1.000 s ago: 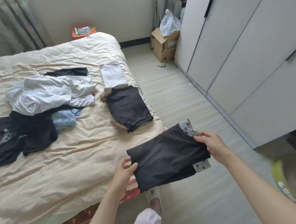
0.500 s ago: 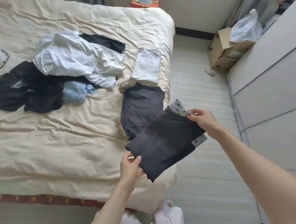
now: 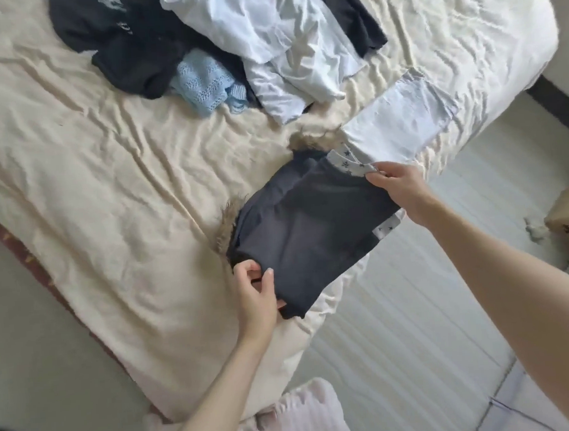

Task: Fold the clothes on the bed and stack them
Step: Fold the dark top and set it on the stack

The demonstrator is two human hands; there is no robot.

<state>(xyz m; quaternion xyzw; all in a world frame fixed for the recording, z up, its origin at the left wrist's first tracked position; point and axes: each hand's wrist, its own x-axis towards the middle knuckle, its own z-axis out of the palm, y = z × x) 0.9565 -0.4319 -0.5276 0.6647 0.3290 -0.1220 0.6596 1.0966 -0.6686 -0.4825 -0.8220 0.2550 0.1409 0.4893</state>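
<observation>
**Folded dark garment arriving over the stack at the bed's right edge**

Grip: the left hand (image 3: 256,292) pinches the near corner of the folded dark garment (image 3: 307,237) between thumb and fingers. The right hand (image 3: 399,188) pinches the far corner at the star-printed trim (image 3: 348,163). Both are closed on cloth.

Location: the garment hangs over the right edge of the bed (image 3: 92,193), above a folded dark piece (image 3: 302,167) with a fur-like edge (image 3: 225,229), just near of a folded white piece (image 3: 400,121). Whether it rests on that piece yet cannot be told. The unfolded heap (image 3: 232,42) lies at the far side.

Risks, as judged: the stack sits close to the mattress edge, so an off-centre landing could tip the garment floorward. Letting one corner go before the other could let the fold open.

Change: half a second ago the garment was held nearer, partly over the floor; it has since been carried farther onto the bed, covering most of the lower piece. Both pinches are unchanged.
</observation>
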